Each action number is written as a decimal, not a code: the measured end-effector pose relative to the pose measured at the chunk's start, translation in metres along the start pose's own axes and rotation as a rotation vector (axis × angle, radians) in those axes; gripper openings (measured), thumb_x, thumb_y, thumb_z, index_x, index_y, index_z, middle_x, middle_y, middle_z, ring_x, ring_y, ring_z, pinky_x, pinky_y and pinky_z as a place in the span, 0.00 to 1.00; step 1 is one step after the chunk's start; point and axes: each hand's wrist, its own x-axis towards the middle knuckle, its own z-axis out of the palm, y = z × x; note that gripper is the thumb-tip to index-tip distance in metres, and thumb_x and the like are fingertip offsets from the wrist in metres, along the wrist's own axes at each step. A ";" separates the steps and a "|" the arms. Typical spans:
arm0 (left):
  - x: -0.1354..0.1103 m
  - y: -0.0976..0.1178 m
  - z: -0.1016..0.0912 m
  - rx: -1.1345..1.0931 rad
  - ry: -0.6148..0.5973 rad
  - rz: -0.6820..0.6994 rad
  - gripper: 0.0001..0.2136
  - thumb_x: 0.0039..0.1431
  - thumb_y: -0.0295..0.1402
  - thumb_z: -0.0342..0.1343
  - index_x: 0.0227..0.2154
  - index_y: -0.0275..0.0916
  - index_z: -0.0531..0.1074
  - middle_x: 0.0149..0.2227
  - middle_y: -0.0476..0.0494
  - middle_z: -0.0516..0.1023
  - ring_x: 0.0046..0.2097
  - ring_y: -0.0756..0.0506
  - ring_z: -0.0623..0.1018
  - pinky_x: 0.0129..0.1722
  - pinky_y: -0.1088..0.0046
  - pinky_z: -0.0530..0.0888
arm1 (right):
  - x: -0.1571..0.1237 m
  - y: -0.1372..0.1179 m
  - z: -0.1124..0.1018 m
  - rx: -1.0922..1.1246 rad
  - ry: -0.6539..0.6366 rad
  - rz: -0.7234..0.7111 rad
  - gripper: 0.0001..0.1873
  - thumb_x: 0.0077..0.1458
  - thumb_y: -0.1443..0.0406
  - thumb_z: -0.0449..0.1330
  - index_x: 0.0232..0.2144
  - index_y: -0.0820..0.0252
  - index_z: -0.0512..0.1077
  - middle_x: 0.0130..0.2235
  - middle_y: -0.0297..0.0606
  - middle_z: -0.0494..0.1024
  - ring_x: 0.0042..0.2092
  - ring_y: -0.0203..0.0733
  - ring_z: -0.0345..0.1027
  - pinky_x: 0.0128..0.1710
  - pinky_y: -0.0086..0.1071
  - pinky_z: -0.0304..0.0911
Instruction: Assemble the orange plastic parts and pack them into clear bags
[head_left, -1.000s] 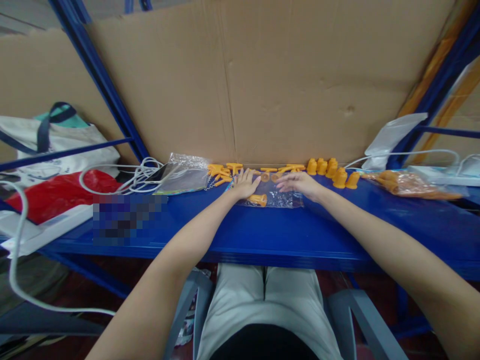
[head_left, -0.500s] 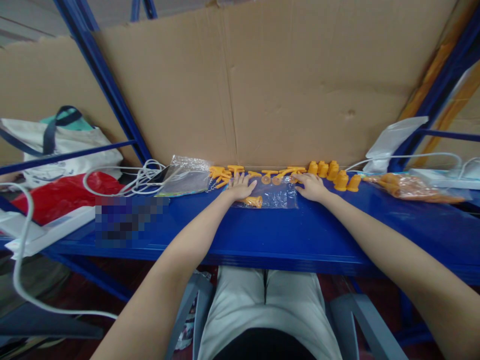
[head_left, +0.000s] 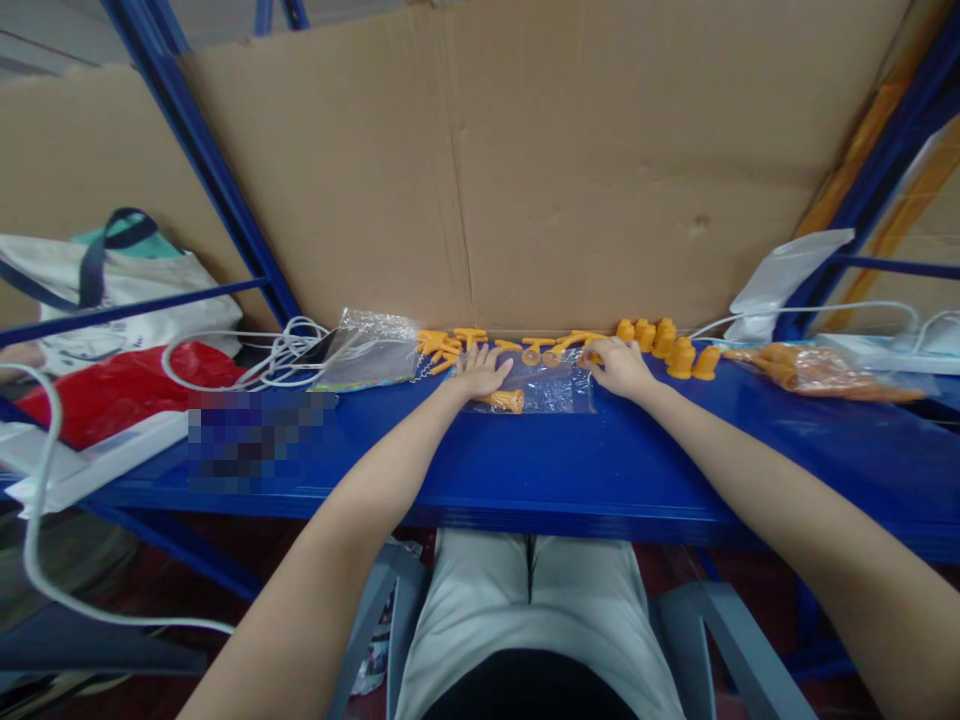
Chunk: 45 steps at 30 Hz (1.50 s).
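Note:
My left hand (head_left: 481, 376) lies flat with fingers spread on the left part of a clear plastic bag (head_left: 559, 390). An orange flared, cup-like part (head_left: 507, 401) rests on the bag just below that hand. At the bag's right end my right hand (head_left: 621, 368) is curled, its fingertips closed on an orange plastic piece (head_left: 587, 358) that is mostly hidden. Between the hands, behind the bag, lie orange T-shaped parts with round ends (head_left: 534, 350). More orange branched pieces (head_left: 439, 347) are heaped left of my left hand.
Several orange bell-shaped cups (head_left: 680, 358) stand right of my right hand. A bag of orange parts (head_left: 817, 370) lies farther right. On the left are a flat clear packet (head_left: 371, 362), coiled white cables (head_left: 292, 355) and a red bag (head_left: 142, 390). A cardboard wall (head_left: 570, 180) backs the blue table (head_left: 540, 470).
My right hand's fingers have curled in more at the orange piece by the bag's right end. My left hand stays flat on the bag.

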 end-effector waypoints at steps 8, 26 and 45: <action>0.001 -0.001 0.000 -0.017 -0.008 0.004 0.32 0.65 0.50 0.26 0.68 0.42 0.47 0.71 0.44 0.40 0.71 0.40 0.38 0.67 0.50 0.45 | 0.001 -0.001 -0.003 -0.049 -0.054 0.182 0.14 0.59 0.57 0.51 0.35 0.60 0.71 0.37 0.47 0.79 0.41 0.52 0.72 0.39 0.40 0.59; -0.001 0.000 0.000 -0.015 0.006 0.002 0.31 0.66 0.49 0.27 0.67 0.44 0.47 0.71 0.45 0.42 0.71 0.40 0.40 0.67 0.51 0.46 | 0.006 -0.003 0.000 0.025 -0.265 0.177 0.24 0.59 0.68 0.47 0.56 0.55 0.68 0.48 0.45 0.78 0.49 0.52 0.73 0.44 0.41 0.67; 0.001 -0.002 0.002 -0.013 0.033 0.009 0.30 0.66 0.49 0.27 0.67 0.45 0.49 0.71 0.45 0.43 0.71 0.40 0.41 0.67 0.51 0.47 | 0.003 -0.003 -0.006 0.031 -0.138 0.345 0.18 0.64 0.64 0.44 0.49 0.60 0.69 0.46 0.52 0.74 0.44 0.53 0.72 0.45 0.42 0.66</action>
